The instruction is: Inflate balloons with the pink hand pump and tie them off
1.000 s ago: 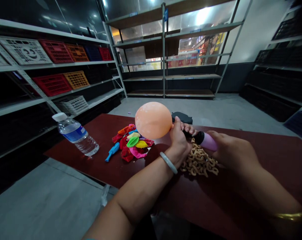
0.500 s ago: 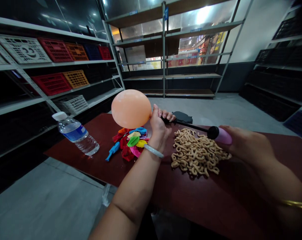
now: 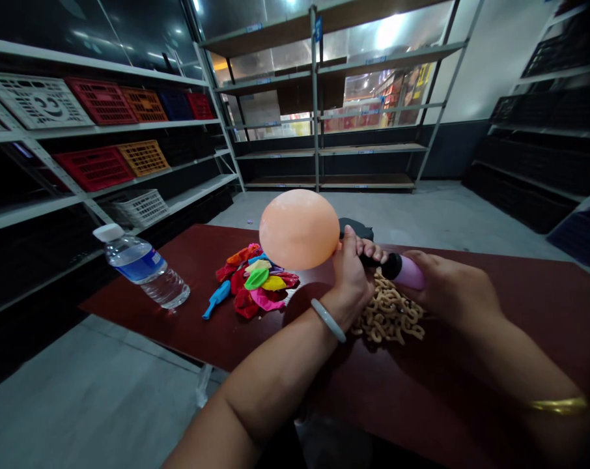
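An inflated peach-coloured balloon [image 3: 299, 229] sits at the end of a hand pump, above the table. Closed around the balloon's neck and the pump's black front end is my left hand [image 3: 351, 270], a pale bangle at its wrist. My right hand [image 3: 454, 286] grips the purple body of the balloon pump [image 3: 406, 271]; a gold bangle shows on that arm. The two hands are close together, with the pump's rod hardly visible between them. Below them lies a heap of tan curled snack-like pieces [image 3: 393, 312], partly hidden by my left hand.
Several limp, many-coloured balloons [image 3: 258, 283] lie in a pile on the dark red table [image 3: 295, 374]. A capped water bottle [image 3: 143, 267] stands at the table's left. A dark object [image 3: 357, 229] is at the far edge. Shelves with crates [image 3: 94, 168] line the left side.
My left hand and the balloon have moved right, toward my right hand. My right hand has shifted slightly left. The pump's rod, long before, has slid in, and the balloon looks slightly larger.
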Tool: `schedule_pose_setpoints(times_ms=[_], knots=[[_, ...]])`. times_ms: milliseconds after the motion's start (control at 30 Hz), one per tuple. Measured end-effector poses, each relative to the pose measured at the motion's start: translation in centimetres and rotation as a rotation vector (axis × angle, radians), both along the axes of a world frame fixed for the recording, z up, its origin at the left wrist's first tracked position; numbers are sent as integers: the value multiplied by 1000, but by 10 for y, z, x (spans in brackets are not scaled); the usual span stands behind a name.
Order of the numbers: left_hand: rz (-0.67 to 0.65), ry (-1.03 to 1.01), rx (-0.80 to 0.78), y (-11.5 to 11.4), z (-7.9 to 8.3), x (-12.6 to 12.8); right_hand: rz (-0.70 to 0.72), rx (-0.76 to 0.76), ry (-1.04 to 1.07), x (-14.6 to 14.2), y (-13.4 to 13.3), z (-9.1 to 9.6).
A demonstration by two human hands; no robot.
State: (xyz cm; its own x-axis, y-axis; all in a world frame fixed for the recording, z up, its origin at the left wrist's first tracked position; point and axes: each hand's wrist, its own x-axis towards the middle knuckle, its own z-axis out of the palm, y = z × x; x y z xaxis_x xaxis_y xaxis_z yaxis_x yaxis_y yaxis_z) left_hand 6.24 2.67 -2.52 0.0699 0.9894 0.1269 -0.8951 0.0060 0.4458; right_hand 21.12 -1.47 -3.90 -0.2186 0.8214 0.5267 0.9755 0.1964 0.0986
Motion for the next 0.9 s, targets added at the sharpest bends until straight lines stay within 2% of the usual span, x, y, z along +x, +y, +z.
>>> schedule_pose_setpoints(times_ms=[133,233,367,533,667,767,900], knots=[[-31,-30,-10,4,-5,-2,-30,16,-12,-6,0,-2],[-42,-28,-38,4,-5,-1,-1,5,-30,-12,-3,-2],[-7,-2,-74,3,5,-6,29,-25,5,-14,-4,-1],[109,-27,-44,18,27,-47,16,-31,45,4,4,1],[165,-40,43,30,35,-75,-9,-58,66,21,8,4],[156,-38,59,31,34,-74,-45,-98,52,26,9,7],[121,-1,-3,25,26,-53,-64,-106,34,19,5,9]])
